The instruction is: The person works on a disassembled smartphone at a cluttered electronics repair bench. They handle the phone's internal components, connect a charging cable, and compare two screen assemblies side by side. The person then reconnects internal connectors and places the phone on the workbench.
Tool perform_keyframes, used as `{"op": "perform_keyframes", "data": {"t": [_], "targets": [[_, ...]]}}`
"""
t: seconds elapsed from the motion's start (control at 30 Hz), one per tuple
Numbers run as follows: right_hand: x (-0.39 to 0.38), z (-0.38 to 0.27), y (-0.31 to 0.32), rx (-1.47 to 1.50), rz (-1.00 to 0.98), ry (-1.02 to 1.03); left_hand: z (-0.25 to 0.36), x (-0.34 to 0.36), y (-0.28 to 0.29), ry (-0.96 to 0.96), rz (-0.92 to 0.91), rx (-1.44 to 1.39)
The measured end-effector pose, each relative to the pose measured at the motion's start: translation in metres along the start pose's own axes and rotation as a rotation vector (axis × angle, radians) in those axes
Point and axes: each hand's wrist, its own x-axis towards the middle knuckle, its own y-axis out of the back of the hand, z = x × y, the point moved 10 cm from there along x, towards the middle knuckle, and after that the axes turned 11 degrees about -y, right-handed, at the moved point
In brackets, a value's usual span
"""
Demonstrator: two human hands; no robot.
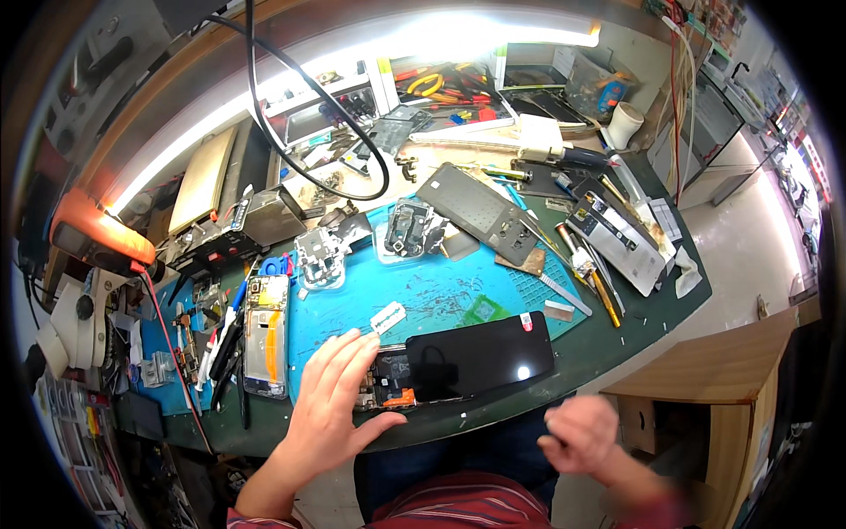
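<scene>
An opened phone [385, 379] lies at the near edge of the blue mat, its inner boards and an orange flex part bare at the left end. A black phone screen [480, 356] with a small red-and-white sticker rests over its right part. My left hand [330, 397] is at the left end of the phone, fingers stretched out and thumb apart along the near side. Off the bench's front edge, my right hand [582, 432] is curled closed; whatever its fingers may hold is hidden. Just beyond my left fingertips lies a small white label-like piece [388, 317].
Another opened phone body [266, 335] lies left, beside tweezers and pens. Beyond the blue mat [344, 304] are clear trays of phone parts [408, 231], a grey phone back panel [476, 212] and a metal blade tool [564, 293]. A black cable [317, 86] loops overhead.
</scene>
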Motion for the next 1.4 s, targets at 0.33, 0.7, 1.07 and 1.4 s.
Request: {"op": "perform_keyframes", "data": {"t": [0.33, 0.7, 1.07, 1.4], "targets": [[0.11, 0.034, -0.056, -0.051, -0.589, -0.119, -0.007, 0.012, -0.022, -0.07, -0.095, -0.122], [0.111, 0.026, -0.046, 0.018, -0.402, 0.059, -0.012, 0.01, -0.026, -0.068, -0.034, -0.127], [0.112, 0.043, -0.041, 0.11, -0.457, -0.153, -0.011, 0.003, -0.007, -0.042, 0.034, -0.098], [0.112, 0.043, -0.049, 0.205, -0.496, -0.286, -0.007, -0.031, 0.008, -0.066, 0.092, 0.073]]}}
